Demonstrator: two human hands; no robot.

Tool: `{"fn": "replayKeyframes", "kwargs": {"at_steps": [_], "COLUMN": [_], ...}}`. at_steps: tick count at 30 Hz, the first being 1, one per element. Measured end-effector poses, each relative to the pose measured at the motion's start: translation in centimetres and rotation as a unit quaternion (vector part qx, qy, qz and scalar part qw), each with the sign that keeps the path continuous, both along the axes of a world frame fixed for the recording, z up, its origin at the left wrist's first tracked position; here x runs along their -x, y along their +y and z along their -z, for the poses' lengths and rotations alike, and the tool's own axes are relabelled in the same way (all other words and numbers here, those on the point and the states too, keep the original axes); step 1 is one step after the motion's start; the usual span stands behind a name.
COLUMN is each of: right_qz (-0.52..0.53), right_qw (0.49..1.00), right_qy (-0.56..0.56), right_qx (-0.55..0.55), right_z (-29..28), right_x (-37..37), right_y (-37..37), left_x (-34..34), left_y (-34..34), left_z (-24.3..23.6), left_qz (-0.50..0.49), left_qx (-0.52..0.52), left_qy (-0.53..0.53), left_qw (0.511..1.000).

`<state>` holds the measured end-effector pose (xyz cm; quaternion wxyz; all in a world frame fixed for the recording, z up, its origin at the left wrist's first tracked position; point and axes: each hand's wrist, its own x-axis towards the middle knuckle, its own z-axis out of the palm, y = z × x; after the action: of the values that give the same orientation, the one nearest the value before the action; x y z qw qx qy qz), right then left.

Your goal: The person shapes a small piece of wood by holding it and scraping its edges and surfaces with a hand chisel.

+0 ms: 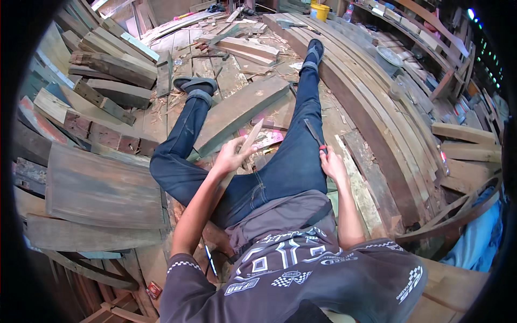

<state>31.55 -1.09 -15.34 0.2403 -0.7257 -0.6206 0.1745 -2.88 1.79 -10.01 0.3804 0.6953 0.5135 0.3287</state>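
I sit with my legs stretched out over the wooden floor. My left hand (232, 155) is closed round a thin wooden stick (252, 135), whose pointed end rises past the fingers, over the gap between my legs. In my right hand (335, 164) is a knife (313, 133), gripped by its red handle. Its dark narrow blade points up and away over my right thigh, apart from the stick. Beyond the stick, a thick timber beam (242, 112) lies slantwise between my legs.
Long stacked planks (366, 102) run along my right side. Wood offcuts (113, 91) and broad curved boards (105, 185) crowd the left. Shavings and scraps litter the floor ahead. A yellow bucket (319, 12) stands at the far end; a small red box (154, 289) lies at lower left.
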Motion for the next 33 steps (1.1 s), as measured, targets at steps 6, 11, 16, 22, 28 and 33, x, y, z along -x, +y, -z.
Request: {"fn": "replayKeyframes", "kwargs": {"at_steps": [6, 11, 16, 22, 28, 33], "right_qz": [-0.011, -0.056, -0.03, -0.138, -0.251, -0.247], "right_qw": [1.0, 0.997, 0.899, 0.888, 0.899, 0.9], "right_qy": [-0.005, -0.019, 0.429, 0.438, 0.358, 0.334], "right_qx": [0.018, -0.048, 0.085, 0.034, -0.037, -0.131], "right_z": [-1.2, -1.2, -4.6, -9.8, -12.0, -10.6], "right_x": [0.4, -0.4, 3.4, 8.8, 12.1, 13.1], "right_y": [-0.2, -0.2, -1.5, -4.6, -6.5, -6.2], "left_x": [0.8, 1.8, 2.1, 2.0, 0.0, -0.4], "left_y": [1.1, 2.0, 3.2, 2.8, 2.2, 1.8], "left_z": [-0.2, 0.6, 0.9, -3.4, -6.6, -8.5], "left_qz": [-0.008, 0.08, 0.124, 0.103, 0.103, 0.14], "left_qx": [0.179, 0.272, 0.223, 0.227, 0.153, 0.096], "left_qy": [-0.11, -0.277, -0.288, -0.275, -0.28, -0.286], "left_qw": [0.978, 0.918, 0.923, 0.929, 0.942, 0.943]}}
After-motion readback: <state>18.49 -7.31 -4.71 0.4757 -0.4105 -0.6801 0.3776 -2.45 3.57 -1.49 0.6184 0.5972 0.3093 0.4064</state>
